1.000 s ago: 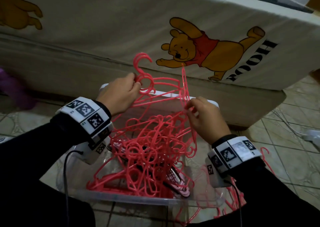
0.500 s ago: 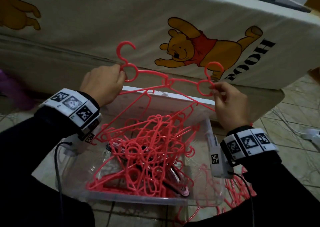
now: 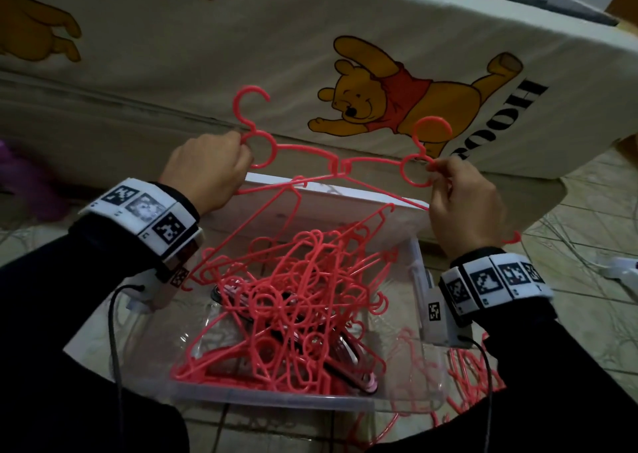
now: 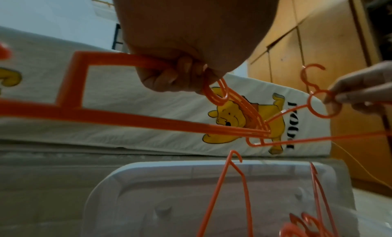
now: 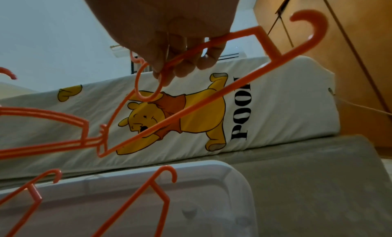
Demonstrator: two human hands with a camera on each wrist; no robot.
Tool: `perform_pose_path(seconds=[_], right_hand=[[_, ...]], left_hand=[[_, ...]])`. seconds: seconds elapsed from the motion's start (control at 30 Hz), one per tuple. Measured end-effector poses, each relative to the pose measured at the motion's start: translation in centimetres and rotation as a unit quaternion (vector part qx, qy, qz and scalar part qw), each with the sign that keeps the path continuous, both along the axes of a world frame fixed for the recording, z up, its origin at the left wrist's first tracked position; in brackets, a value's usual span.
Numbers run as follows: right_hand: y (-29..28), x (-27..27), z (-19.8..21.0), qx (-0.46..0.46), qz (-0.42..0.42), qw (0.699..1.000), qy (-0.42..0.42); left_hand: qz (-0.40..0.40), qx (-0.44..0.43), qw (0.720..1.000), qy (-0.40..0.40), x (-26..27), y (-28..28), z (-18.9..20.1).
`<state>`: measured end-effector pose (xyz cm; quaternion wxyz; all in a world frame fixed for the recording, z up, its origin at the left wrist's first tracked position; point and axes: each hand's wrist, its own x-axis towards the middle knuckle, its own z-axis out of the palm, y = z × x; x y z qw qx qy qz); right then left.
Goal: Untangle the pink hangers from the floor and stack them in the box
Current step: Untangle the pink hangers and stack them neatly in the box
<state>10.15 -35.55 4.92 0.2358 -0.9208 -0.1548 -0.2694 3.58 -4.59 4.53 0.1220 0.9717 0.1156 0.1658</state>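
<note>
Head view, items as seen. Hands, two: left hand (image 3: pixel 207 173) with fingers curled round the ring neck of one thin pink plastic hanger with hook (image 3: pixel 257 135); right hand (image 3: pixel 462 207) pinching the ring neck of a second pink plastic hanger (image 3: pixel 419 166). Held hangers, two, raised above the box, hooks upward, their shoulder ends touching and caught together midway between the hands. Clear plastic storage box (image 3: pixel 276 401), one, on the tiled floor (image 3: pixel 587 218), holding a tangled heap of pink hangers (image 3: pixel 293 307); number in the heap cannot be counted. Further pink hangers on the floor (image 3: pixel 473 373), just right of the box, count unclear. White plastic lid (image 3: pixel 328 204), one, leaning behind the box. Mattress in a cream sheet printed with yellow bears (image 3: pixel 397 97), one, behind the lid. Marker-printed wristbands, two.
</note>
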Motion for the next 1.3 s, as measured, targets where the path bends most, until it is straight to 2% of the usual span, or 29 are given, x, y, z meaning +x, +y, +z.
perform_pose_path(seconds=[0.13, 0.2, 0.27, 0.4, 0.5, 0.6, 0.7, 0.83, 0.97, 1.07, 1.13, 1.17, 1.23, 1.3], right_hand=[[0.0, 0.1, -0.3, -0.056, -0.021, 0.998, 0.008], [0.2, 0.0, -0.4, -0.066, -0.004, 0.998, 0.009], [0.9, -0.4, -0.6, -0.066, 0.052, 0.996, 0.030], [3.9, -2.4, -1.8, -0.083, 0.185, 0.976, 0.078], [6.1, -3.7, -2.5, -0.035, 0.267, 0.959, 0.085], [7.4, -4.3, -2.4, 0.052, 0.283, 0.955, 0.076], [7.6, -4.1, -2.4, 0.091, 0.271, 0.953, 0.102], [7.6, -3.4, -2.7, 0.102, 0.261, 0.954, 0.104], [7.7, -3.4, -3.5, 0.006, 0.221, 0.975, 0.025], [7.6, -3.6, -3.8, -0.054, 0.242, 0.969, -0.001], [7.8, -4.0, -4.5, -0.121, 0.316, 0.940, 0.052], [8.1, -4.4, -5.1, -0.183, 0.340, 0.917, 0.095], [8.6, -5.1, -6.9, -0.302, 0.361, 0.870, 0.149], [9.1, -5.8, -8.6, -0.378, 0.364, 0.838, 0.152]], left_hand=[[0.040, -0.052, 0.997, -0.042, 0.4, 1.3, 0.6], [0.042, -0.063, 0.996, -0.047, 0.4, 1.7, 0.7], [0.011, -0.073, 0.997, -0.035, 0.3, 1.4, 0.5], [-0.119, -0.108, 0.986, 0.040, -0.3, -1.0, -0.2], [-0.189, -0.115, 0.971, 0.092, -0.6, -3.0, -0.5], [-0.251, -0.138, 0.952, 0.109, -0.8, -4.1, -1.2], [-0.254, -0.117, 0.954, 0.113, -0.7, -4.2, -1.5], [-0.218, -0.067, 0.968, 0.108, -0.8, -3.8, -1.7], [-0.165, -0.013, 0.985, 0.043, -0.8, -3.1, -1.6], [-0.122, 0.018, 0.991, 0.042, -0.6, -2.3, -1.4], [-0.103, 0.018, 0.994, 0.039, -0.5, -2.1, -1.2], [-0.099, 0.015, 0.994, 0.037, -0.5, -2.1, -1.2], [-0.101, 0.007, 0.994, 0.040, -0.4, -2.2, -1.0], [-0.113, 0.001, 0.993, 0.046, -0.5, -2.3, -0.9]])
